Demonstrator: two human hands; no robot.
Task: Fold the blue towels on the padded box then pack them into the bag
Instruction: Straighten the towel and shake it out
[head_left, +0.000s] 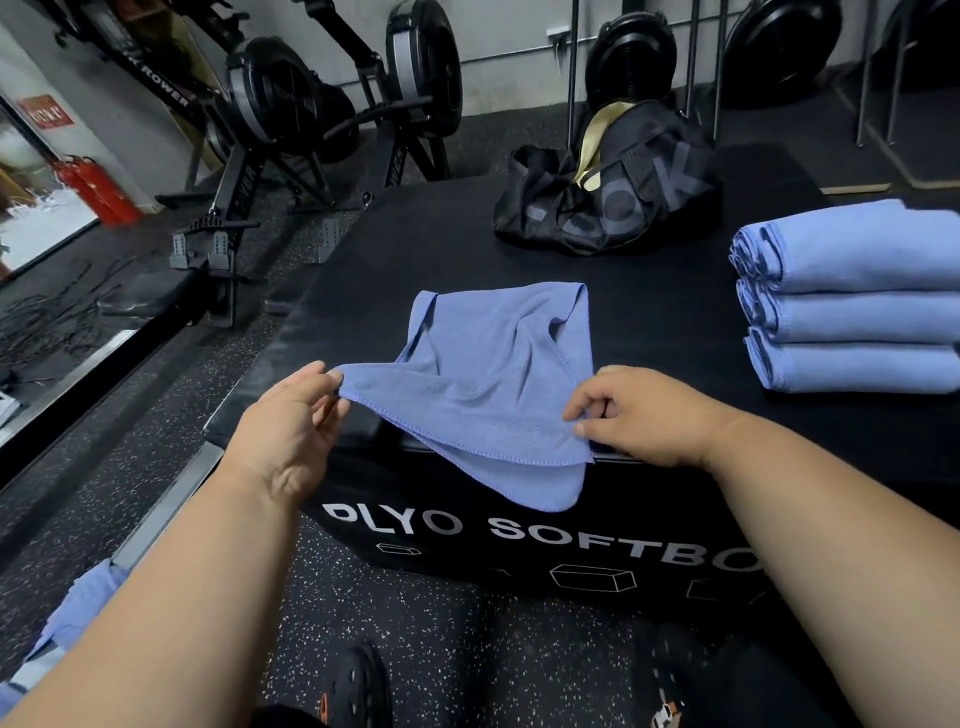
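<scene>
Gym flooring of speckled black rubber (415, 623) surrounds a black padded box (405, 249) whose front face carries white lettering. At its near edge, the left hand (291, 421) pinches one corner of a blue towel (498, 374) between thumb and fingertips, lifting that corner just off the box. The right hand (644, 415) pinches the opposite near corner, fingers curled over the cloth at the box's front edge. Between the two hands the towel's near part sags in doubled layers and hangs a little way down over the front face, while its far part lies rumpled on the box top. To the right, well apart from the hands, three folded blue towels (852, 312) lie side by side on the box top, their rounded folds facing left. Farther back, near the box's far edge, a black bag (608, 208) with grey lettering slumps with a pale strap showing at its top. On the floor to the left stand two rowing machines (291, 104), with a red fire extinguisher (98, 189) beside the far left wall. More blue cloth (78, 613) shows at the lower left, behind the left forearm.
</scene>
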